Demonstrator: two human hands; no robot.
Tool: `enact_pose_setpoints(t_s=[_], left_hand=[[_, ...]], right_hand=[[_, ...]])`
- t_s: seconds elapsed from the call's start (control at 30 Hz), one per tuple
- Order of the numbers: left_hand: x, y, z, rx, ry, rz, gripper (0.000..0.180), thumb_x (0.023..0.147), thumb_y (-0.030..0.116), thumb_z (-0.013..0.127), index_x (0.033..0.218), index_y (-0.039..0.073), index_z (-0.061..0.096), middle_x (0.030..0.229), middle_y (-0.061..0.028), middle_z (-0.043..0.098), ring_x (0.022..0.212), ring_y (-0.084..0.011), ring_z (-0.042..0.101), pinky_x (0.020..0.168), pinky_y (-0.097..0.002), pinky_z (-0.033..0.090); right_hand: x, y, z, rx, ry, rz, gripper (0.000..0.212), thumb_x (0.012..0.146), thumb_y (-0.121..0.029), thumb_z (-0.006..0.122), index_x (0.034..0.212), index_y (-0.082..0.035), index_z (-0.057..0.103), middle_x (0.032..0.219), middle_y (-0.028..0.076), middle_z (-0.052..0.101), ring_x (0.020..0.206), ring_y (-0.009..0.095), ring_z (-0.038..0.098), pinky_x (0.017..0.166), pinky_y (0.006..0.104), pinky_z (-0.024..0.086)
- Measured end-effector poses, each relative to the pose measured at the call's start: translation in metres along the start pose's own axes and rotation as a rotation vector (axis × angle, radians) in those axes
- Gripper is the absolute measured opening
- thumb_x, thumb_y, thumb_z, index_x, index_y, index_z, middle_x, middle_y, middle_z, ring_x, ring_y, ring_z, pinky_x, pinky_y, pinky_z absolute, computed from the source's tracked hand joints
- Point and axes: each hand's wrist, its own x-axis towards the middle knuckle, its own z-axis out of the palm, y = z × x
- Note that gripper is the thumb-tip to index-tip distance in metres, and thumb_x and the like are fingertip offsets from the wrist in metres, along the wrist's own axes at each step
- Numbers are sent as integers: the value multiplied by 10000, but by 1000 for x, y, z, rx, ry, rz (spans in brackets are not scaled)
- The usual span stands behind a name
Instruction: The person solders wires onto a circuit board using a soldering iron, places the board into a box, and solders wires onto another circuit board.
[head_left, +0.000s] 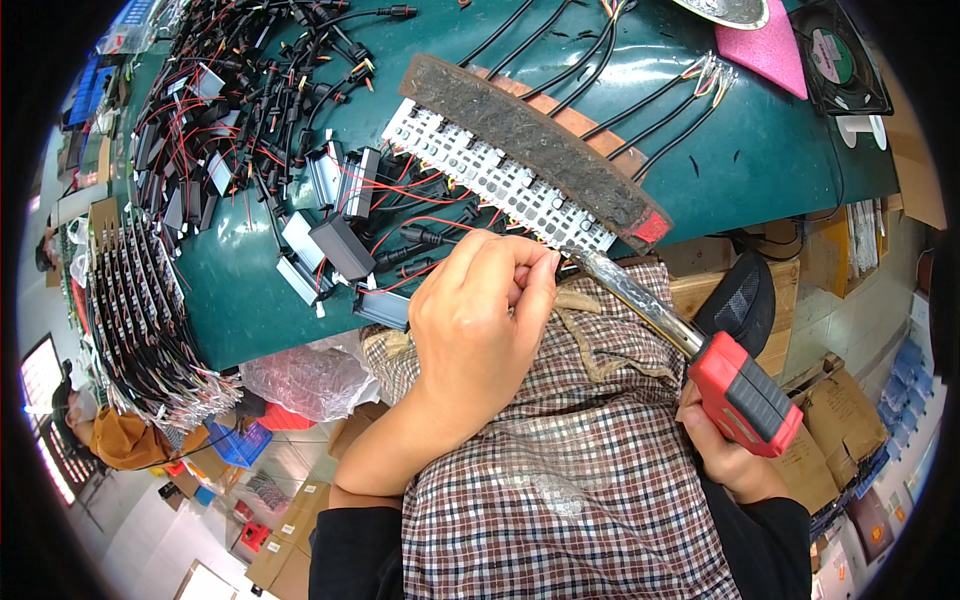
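The right grip clasps the iron, tip by the near corner of the boards, where the left grip pinches, contents hidden, while the bar on the worktop presumably steadies the boards.

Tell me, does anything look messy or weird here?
Yes: a whitish patch breaks up the pattern on the checked cloth, maybe a stain or wear. Small black scraps also litter the green table.
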Motion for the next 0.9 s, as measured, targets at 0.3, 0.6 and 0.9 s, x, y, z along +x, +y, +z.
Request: enact_pose_setpoints(t_s=[0.3,0.6,0.9], left_hand=[[0,0,-2,14,-21,-3,155,819,29,816,851,60,668,760,-36,628,597,-184,612,541,-332,466],[0,-1,-2,12,-14,4,142,818,34,815,865,53,682,791,-58,661,632,-230,640,568,-358,494],[0,-1,-1,33,-9,24,141,818,36,815,868,55,685,797,-59,665,640,-236,645,574,-357,501]], right_hand=[[-2,5,-1,-32,3,-44,265,804,-39,777,1060,0,722,852,113,692,722,275,690,643,364,524],[-4,1,-2,-16,0,34,252,794,-39,783,1038,-8,729,851,113,693,718,286,688,644,367,525],[-3,-1,0,7,24,15,238,796,-34,778,1025,0,725,844,115,694,713,290,689,639,371,524]])
